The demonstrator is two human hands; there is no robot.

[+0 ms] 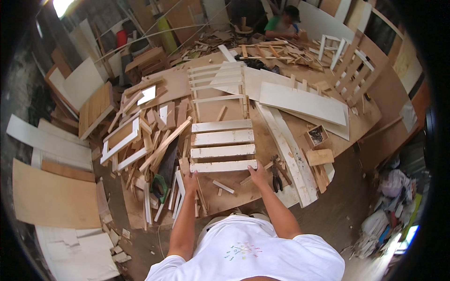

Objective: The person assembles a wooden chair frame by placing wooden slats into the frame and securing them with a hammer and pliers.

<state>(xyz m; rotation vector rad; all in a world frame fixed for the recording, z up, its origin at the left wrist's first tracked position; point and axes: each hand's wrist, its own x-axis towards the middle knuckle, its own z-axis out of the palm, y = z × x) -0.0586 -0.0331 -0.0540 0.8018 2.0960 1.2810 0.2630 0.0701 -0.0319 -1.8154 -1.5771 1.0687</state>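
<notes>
A slatted wooden frame (222,138) with several whitish, worn slats lies in front of me on the worktable. My left hand (190,181) is closed around its near left corner. At the near right corner my right hand (257,175) grips it, with the thumb along the end of the nearest slat. Directly beyond it stands another slatted frame (219,99) of thin pale strips; whether the two are joined I cannot tell. Dark-handled pliers (277,180) lie just right of my right hand. A green and black object (160,188) rests left of my left hand.
Scrap wood and cut strips (140,136) crowd the table's left side. On the right lie long white boards (304,103), a small wooden box (317,136) of small dark pieces, and a wood block (320,157). A person in green (281,28) sits at the far end.
</notes>
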